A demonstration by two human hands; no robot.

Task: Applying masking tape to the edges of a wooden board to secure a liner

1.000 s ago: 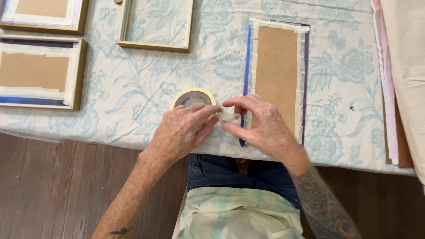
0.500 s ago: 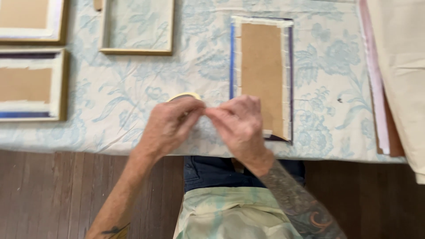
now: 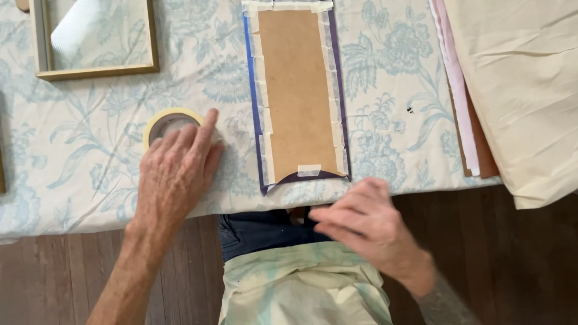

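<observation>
one tape roll (image 3: 170,124): cream, flat | left hand (image 3: 174,174) spread on it | right hand (image 3: 364,225) loosely curled, empty

The cloth (image 3: 90,180) covers the table. The tape roll (image 3: 165,120) lies on the cloth, left of centre. The left hand (image 3: 174,174) rests on the near side of the roll, fingers reaching over it. The taped board (image 3: 296,90) lies right of the roll, running from the far edge to the near edge of the table. The right hand (image 3: 367,225) is off the table, just near of the board's near end. The frame (image 3: 96,39) lies far left, beyond the roll. The sheet stack (image 3: 518,90) lies at the right, overhanging the near edge.
</observation>
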